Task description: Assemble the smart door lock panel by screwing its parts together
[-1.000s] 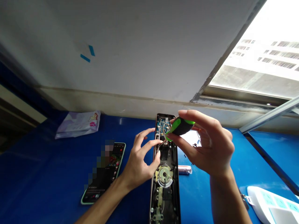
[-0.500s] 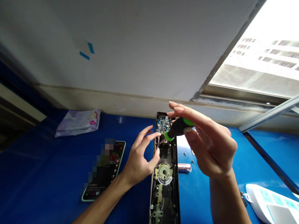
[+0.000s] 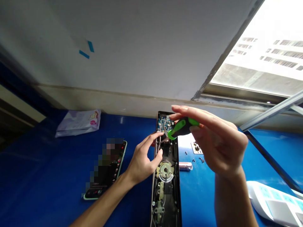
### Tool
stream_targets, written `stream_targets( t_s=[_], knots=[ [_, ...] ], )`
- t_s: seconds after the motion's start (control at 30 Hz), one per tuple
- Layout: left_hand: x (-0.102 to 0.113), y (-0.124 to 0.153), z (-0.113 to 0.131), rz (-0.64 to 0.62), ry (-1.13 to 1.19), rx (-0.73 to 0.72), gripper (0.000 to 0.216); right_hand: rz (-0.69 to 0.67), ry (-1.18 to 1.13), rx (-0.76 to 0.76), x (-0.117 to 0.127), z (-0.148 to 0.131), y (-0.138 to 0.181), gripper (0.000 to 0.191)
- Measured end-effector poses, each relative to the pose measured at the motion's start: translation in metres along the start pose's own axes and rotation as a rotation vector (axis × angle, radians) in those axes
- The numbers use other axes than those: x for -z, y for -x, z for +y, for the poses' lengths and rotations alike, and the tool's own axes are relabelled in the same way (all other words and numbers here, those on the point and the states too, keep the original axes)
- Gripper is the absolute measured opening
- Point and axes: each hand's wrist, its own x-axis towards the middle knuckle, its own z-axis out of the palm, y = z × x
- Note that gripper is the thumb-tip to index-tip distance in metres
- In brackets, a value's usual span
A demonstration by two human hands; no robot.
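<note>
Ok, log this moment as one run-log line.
left grip: spread, at left side of opened device | right grip: holding green-black screwdriver, slanted over device | nearby: phone left, small dark screws right

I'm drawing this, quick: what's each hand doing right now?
Left hand: open, thumb and index apart, at the case.
Right hand: holding the screwdriver.

I count one left hand [image 3: 143, 160] and one right hand [image 3: 223, 146], so two total, plus one screwdriver [image 3: 181, 127], one long black housing [image 3: 171, 203] and one blue circuit board [image 3: 162, 121]. Blue tape strips [image 3: 91, 46]: two. Then it's just one each of phone [image 3: 110, 176], plastic packet [image 3: 75, 124], white power strip [image 3: 271, 201] and pinkish wrapped roll [image 3: 185, 166]. Loose screws [image 3: 186, 153]? At least four, but they're tiny and some bunch together, so can't give an exact number, sorry.
</note>
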Motion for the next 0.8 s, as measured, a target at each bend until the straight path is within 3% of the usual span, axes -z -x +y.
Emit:
stream_targets(
  t_s=[0.2,0.3,0.43,0.63,0.8],
  knots=[
    [0.0,0.0,-0.002,-0.018,0.023,0.041,0.05,0.177,0.195,0.124,-0.004,0.007,0.001,0.044],
    [-0.001,0.0,-0.003,-0.028,0.057,0.068,0.049,0.106,0.213,0.097,-0.005,0.008,0.002,0.041],
    [-0.003,0.0,-0.006,-0.016,0.088,0.094,0.048,-0.014,0.034,0.002,-0.005,0.012,0.002,0.053],
    [-0.004,0.0,-0.006,-0.012,0.092,0.081,0.046,0.135,0.139,0.06,-0.007,0.022,-0.005,0.045],
    [-0.001,-0.001,-0.003,-0.024,0.052,0.045,0.044,0.046,0.049,-0.002,-0.007,0.019,-0.004,0.042]
  ],
)
